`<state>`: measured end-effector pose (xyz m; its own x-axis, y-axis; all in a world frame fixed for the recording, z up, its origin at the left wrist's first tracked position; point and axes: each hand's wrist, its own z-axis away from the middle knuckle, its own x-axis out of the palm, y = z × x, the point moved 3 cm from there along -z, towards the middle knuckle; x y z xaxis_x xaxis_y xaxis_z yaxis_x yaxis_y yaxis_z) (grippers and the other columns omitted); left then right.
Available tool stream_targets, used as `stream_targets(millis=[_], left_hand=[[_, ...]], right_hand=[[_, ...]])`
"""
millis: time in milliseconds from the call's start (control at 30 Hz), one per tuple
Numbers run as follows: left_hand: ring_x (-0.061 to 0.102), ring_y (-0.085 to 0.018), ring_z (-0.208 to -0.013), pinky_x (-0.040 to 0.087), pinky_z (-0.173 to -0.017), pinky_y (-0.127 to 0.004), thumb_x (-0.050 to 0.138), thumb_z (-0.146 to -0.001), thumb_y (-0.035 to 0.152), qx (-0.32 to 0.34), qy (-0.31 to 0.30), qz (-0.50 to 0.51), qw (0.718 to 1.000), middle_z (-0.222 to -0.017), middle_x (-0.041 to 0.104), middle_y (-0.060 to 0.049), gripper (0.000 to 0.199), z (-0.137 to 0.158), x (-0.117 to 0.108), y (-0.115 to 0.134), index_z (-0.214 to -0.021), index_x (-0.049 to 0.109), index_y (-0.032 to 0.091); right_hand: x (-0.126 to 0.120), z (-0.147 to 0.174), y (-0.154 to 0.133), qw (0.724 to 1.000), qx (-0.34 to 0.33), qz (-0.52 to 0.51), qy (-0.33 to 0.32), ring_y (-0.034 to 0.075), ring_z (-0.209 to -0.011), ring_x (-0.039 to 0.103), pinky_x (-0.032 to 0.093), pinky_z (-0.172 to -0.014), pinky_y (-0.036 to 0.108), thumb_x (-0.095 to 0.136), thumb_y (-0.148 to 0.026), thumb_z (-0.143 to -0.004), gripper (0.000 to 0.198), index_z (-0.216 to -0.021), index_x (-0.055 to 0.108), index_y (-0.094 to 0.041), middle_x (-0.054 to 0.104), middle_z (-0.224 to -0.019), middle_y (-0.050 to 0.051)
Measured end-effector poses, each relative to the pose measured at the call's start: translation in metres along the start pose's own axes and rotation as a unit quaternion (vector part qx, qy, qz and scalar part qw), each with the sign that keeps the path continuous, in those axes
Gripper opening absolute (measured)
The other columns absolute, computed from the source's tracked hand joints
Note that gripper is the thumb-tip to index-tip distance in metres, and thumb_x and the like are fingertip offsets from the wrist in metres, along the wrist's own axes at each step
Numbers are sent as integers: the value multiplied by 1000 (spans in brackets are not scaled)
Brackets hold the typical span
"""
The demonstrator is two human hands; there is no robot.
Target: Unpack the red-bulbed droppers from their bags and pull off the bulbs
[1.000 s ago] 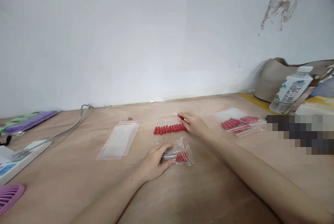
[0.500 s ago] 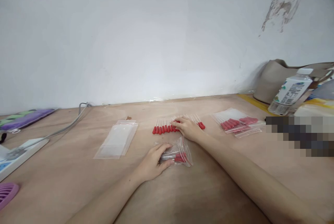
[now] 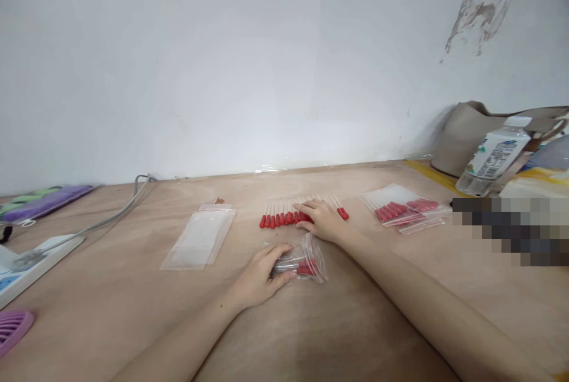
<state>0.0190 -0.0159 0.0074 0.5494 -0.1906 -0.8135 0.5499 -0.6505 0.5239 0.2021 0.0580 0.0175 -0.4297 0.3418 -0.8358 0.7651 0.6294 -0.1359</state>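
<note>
A clear zip bag with a few red-bulbed droppers inside lies on the wooden table. My left hand curves around the bag's left end, thumb in front and fingers behind, holding it down. Behind it, thin clear droppers with red rubber bulbs form a row, bulbs toward me. Over the right part of this row rests my right hand, fingers stretched apart and touching the bulbs. It covers some droppers, and I see none lifted.
A stack of flat clear zip bags lies left of the row. Filled dropper bags lie to the right. A power strip with a grey cable is at far left. A plastic bottle and a grey bag stand at right.
My right hand has shifted slightly right along the row, uncovering some red bulbs. My left hand and the zip bag under it have stayed in place.
</note>
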Motion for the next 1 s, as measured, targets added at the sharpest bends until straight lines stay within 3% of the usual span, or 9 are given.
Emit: stream_targets(millis=[167, 367, 567, 767, 833, 1000], left_hand=[[52, -22, -101, 43, -85, -36, 50, -82, 41, -4, 6, -7, 1000, -115, 54, -7, 41, 1, 0, 0, -118, 44, 22], [49, -23, -108, 41, -90, -38, 52, -81, 41, 15, -4, -13, 1000, -122, 51, -8, 46, 2, -2, 1, -122, 42, 22], [42, -25, -118, 35, -98, -43, 56, -77, 45, 31, -33, -23, 999, -129, 45, -10, 58, 2, -1, 2, -127, 39, 22], [38, -26, -122, 31, -101, -46, 53, -79, 45, 31, -38, -31, 998, -132, 43, -10, 57, 2, -1, 3, -129, 38, 22], [37, -25, -123, 31, -101, -46, 52, -80, 45, 33, -39, -37, 998, -133, 42, -10, 57, 2, 0, 4, -129, 37, 21], [30, -25, -127, 27, -103, -47, 49, -82, 44, 39, -53, -50, 997, -137, 35, -8, 58, 2, 2, 3, -133, 32, 22]], right_hand=[[-10, 1, -1, 998, 42, 45, 33, 24, -95, 53, 34, -82, 40, 52, -39, -81, 34, -108, 57, -20, 62, -99, 10], [-28, 23, -2, 981, 108, -98, 130, 16, -73, 55, 40, -70, 29, 48, -23, -81, 13, -84, 59, -17, 60, -79, 5], [-38, 59, -25, 979, 29, -204, 5, 13, -70, 52, 41, -67, 26, 55, -16, -71, 6, -68, 59, -18, 57, -67, 0], [-36, 73, -25, 963, 106, -247, -30, 10, -59, 50, 39, -56, 22, 59, -20, -68, 5, -67, 54, -17, 57, -65, -2], [-39, 73, -30, 963, 74, -254, -45, 11, -63, 51, 41, -61, 24, 62, -23, -68, 9, -66, 55, -17, 59, -65, -1], [-42, 69, -45, 957, 0, -272, -97, 14, -79, 54, 41, -72, 26, 66, -25, -68, 17, -84, 63, -19, 62, -84, 2]])
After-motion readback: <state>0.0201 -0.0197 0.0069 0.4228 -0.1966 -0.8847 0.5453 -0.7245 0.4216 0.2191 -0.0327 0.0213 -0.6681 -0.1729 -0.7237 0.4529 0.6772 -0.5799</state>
